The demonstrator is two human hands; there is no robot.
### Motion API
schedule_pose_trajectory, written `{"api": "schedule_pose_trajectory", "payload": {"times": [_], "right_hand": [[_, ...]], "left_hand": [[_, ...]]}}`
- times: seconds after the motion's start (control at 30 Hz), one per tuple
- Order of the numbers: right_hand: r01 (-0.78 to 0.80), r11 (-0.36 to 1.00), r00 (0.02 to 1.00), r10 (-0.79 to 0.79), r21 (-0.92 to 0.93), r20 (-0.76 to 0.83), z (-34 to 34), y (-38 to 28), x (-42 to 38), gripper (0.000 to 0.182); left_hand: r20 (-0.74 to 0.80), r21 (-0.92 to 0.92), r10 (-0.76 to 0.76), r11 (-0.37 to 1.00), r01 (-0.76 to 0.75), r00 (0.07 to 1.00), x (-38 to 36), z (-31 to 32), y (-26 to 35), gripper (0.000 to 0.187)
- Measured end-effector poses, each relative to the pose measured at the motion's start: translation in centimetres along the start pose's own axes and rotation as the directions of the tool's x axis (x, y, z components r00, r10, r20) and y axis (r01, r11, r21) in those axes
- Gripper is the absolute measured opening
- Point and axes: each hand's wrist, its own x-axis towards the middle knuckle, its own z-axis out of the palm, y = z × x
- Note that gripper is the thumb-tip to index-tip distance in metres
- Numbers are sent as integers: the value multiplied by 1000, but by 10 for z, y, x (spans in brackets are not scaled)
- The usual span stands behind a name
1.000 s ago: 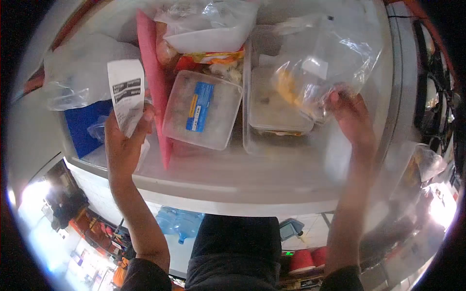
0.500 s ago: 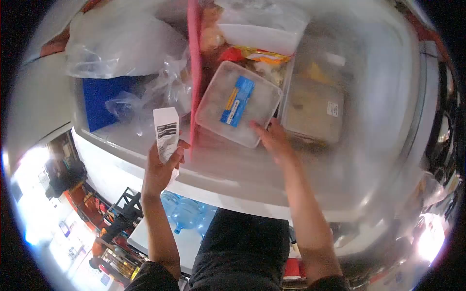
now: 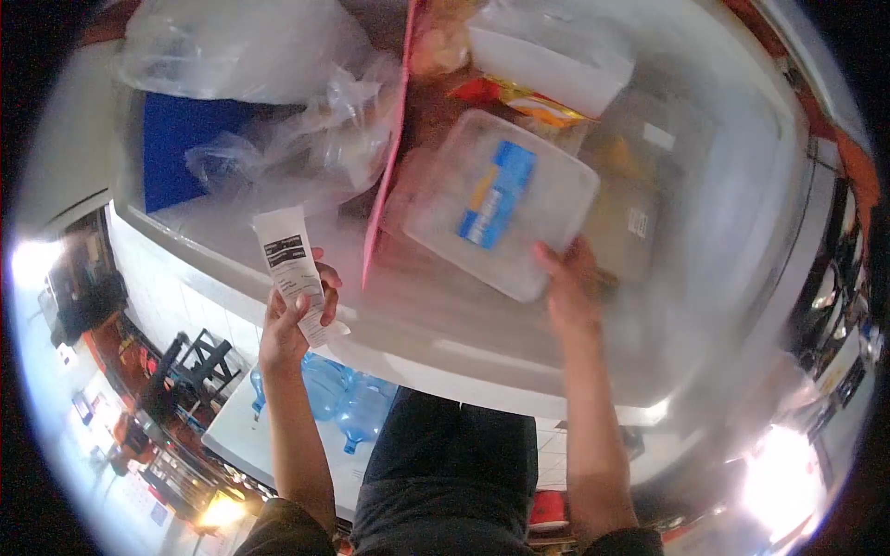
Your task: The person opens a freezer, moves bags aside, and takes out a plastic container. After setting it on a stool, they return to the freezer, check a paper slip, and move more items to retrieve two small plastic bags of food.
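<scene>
My left hand (image 3: 301,310) is closed round a printed paper receipt (image 3: 295,269), which stands up from the fingers over the front rim of a frosty chest freezer (image 3: 445,357). With thumb and fingers my right hand (image 3: 570,283) grips the near right corner of a square plastic container (image 3: 454,190). The container has a frosted lid with a blue and yellow label (image 3: 498,196), and it is tilted. Beneath and to its right lies another clear container (image 3: 635,222) with a small white label, partly covered.
A pink divider (image 3: 387,176) splits the freezer. Left of it are clear plastic bags (image 3: 250,51) and a blue panel (image 3: 181,148). Behind the container lie a red and yellow packet (image 3: 528,97) and a white box (image 3: 547,69). Blue water bottles (image 3: 362,408) stand below, outside.
The container in my right hand has shifted to the right in view and looks raised. The receipt in my left hand has moved left and leans more. The camera view has turned slightly.
</scene>
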Motion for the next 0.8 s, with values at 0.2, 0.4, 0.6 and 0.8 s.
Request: {"api": "schedule_pose_trajectory", "payload": {"times": [0.2,0.4,0.6,0.8], "right_hand": [[-17,1000,970,18,4,-242,-122,-20,-75,57],[-181,977,875,109,-111,-471,-160,-12,-70,60],[86,608,707,-595,-789,-382,-50,-44,-42,50],[619,357,769,-459,-699,446,81,-23,67,47]], "left_hand": [[109,-378,37,926,7,993,-3,-35,-29,83],[183,-523,61,851,45,981,-6,-44,-31,89],[254,-552,40,827,111,966,-5,-44,-26,90],[302,-616,23,768,176,953,-6,-49,-28,94]]}}
